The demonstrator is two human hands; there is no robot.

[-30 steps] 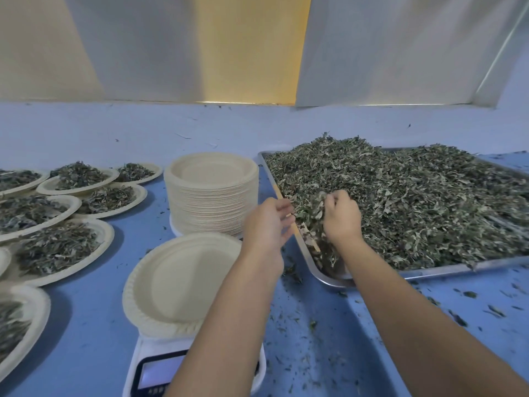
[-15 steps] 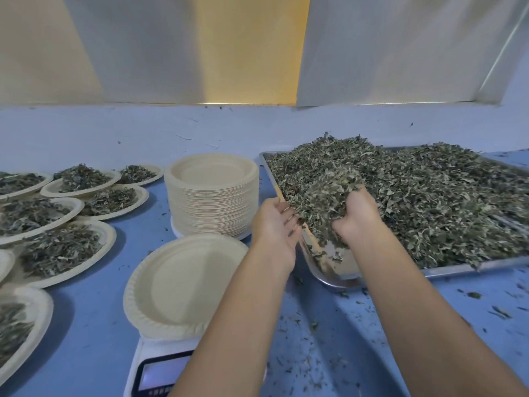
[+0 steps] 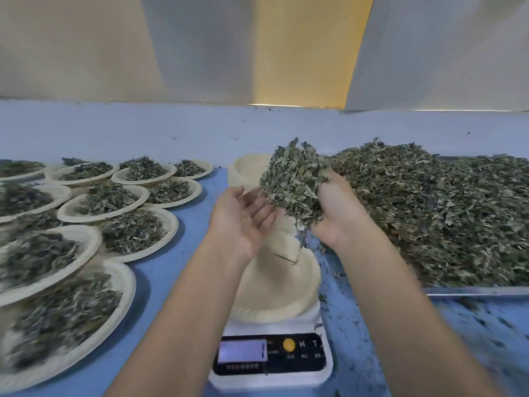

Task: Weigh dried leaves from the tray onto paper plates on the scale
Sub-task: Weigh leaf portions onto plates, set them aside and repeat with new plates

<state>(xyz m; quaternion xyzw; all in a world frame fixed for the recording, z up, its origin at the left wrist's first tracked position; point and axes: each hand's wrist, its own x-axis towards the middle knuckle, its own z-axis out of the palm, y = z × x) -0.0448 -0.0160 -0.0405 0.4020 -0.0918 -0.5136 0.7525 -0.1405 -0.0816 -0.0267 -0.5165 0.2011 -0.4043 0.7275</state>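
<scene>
Handful of leaves (image 3: 292,184) held over the paper plate (image 3: 286,293) on the scale (image 3: 272,359).
The scale sits in a narrow strip between filled plates (image 3: 128,233) on the left and the tray (image 3: 472,290) edge on the right. The right hand (image 3: 340,213) grips the handful; the left hand (image 3: 240,216) lies flat-fingered, palm up, just beside it.

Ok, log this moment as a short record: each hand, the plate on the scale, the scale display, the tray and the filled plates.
right hand: holds a clump of dried leaves above the plate
left hand: open, palm up, beside the clump
plate: on the scale, bare where visible; a few loose scraps over it
display: lit, reading too blurred
tray: right of the scale, heaped with leaves
filled plates: many, left of the scale
plate stack: behind the hands, partly hidden
</scene>
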